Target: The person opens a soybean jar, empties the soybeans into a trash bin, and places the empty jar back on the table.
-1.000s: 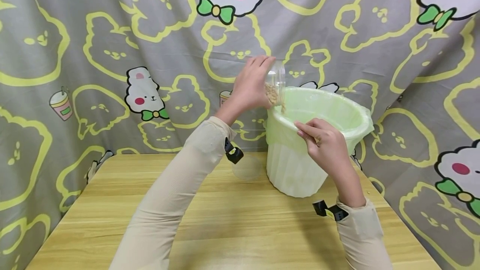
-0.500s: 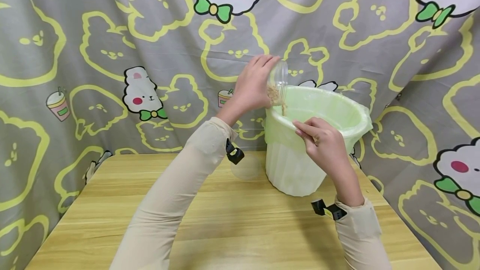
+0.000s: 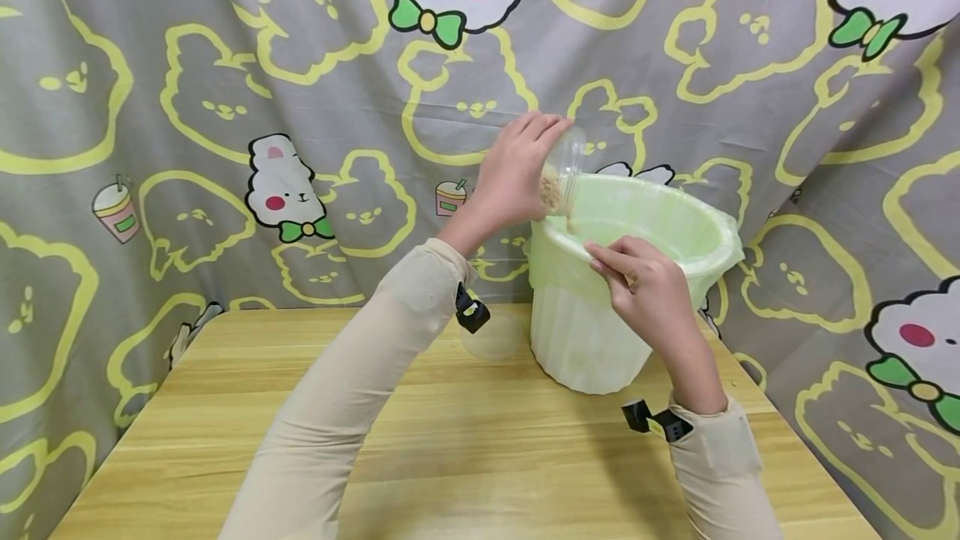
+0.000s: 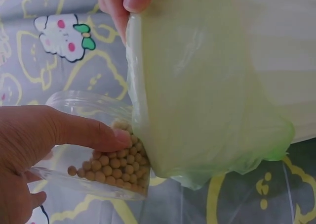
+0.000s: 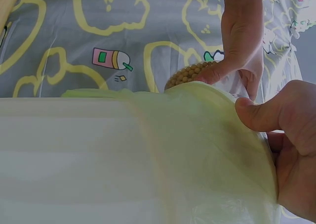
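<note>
My left hand [image 3: 516, 169] grips a clear jar [image 3: 572, 155], tipped on its side with its mouth over the near-left rim of a white ribbed bin [image 3: 581, 348]. Round beige pellets [image 4: 116, 169] lie along the jar's lower side, and a few show at its mouth in the head view. A pale green bag [image 3: 652, 207] lines the bin and is folded over the rim. With thumb and fingers, my right hand [image 3: 652, 290] pinches the lined rim at the front. In the right wrist view the bin wall partly hides the jar.
The bin stands toward the back right of a wooden table [image 3: 420, 457]. A thin clear disc [image 3: 491, 336] lies on the table left of it. A patterned grey curtain [image 3: 360, 107] hangs close behind.
My left hand and the jar have shifted slightly to the right over the bin rim. Pellets show at the jar's mouth throughout. The right hand keeps its pinch on the rim.
</note>
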`<state>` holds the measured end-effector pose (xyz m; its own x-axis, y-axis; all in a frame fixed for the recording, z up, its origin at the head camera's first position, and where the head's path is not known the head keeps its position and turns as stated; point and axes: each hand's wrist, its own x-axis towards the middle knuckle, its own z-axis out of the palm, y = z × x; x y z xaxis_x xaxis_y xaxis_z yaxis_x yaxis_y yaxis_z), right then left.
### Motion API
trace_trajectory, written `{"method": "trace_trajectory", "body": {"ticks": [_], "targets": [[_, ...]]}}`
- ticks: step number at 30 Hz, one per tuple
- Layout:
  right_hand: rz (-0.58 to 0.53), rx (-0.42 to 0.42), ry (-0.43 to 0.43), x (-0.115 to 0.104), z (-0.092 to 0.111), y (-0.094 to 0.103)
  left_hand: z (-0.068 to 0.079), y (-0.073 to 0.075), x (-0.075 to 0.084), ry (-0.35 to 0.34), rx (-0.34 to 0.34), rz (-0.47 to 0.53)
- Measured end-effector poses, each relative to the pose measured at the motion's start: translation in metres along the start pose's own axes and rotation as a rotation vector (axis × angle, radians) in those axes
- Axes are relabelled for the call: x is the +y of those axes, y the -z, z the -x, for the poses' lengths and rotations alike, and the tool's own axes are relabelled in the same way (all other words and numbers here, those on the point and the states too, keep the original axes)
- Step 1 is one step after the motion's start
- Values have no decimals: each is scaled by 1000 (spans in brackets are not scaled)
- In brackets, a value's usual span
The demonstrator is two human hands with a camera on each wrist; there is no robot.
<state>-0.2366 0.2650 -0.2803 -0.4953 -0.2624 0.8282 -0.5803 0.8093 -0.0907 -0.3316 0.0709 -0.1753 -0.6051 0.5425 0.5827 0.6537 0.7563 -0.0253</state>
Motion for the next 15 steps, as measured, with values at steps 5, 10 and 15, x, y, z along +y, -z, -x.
{"method": "trace_trajectory", "body": {"ticks": [5,10,15], "targets": [[2,1,3,0,0,0,1,-1,1,-23,7,-25],[3,1,2,0,0,0,2,-2,1,-46,11,-36],[1,4,7,0,0,0,4,-2,0,-60,19,-27]]}}
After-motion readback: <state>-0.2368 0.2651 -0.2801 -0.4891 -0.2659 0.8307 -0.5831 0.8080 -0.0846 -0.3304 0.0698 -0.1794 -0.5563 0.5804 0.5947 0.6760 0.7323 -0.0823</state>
